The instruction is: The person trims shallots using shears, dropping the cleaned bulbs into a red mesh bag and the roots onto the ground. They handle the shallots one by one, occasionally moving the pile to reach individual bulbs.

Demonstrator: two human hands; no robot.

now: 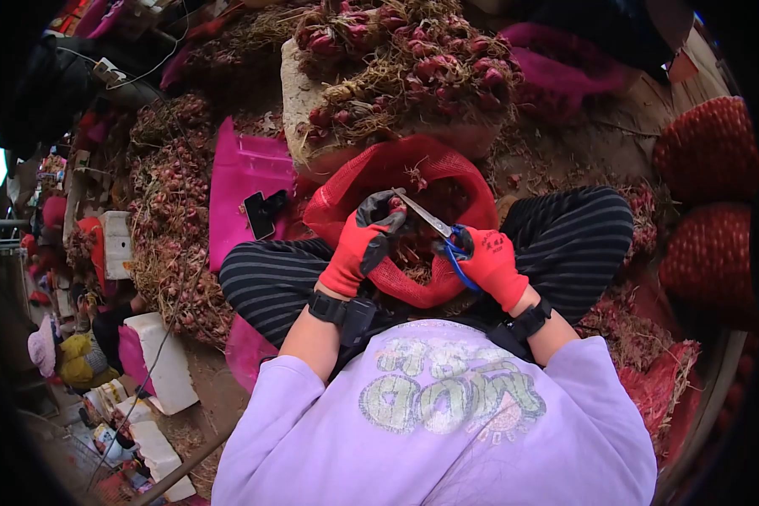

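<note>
The left hand (376, 232) closes its grip on a small shallot (397, 204); the right hand (481, 255) holds the scissors (430, 218), blades near it, over the red mesh sack (413, 297). Brown ground (557, 152) shows at upper right; shallot heaps (181, 219) lie at left.

Shallot (398, 205) partly covered by left hand (368, 240); its far side out of view. Right hand (487, 258) covers part of the scissors' (428, 217) blue handles; finger placement inside the loops cannot be told. Lettering on the right glove too small to read. Red sack's (346, 185) floor hidden by contents and shadow. Phone (260, 217) partly covered by something black, unclear what. Heap (422, 72) cut by top edge; shirt (434, 455) by bottom edge. Net sacks (707, 152) fade into the dark right rim. Far-left person (83, 358) small, details indistinct.
</note>
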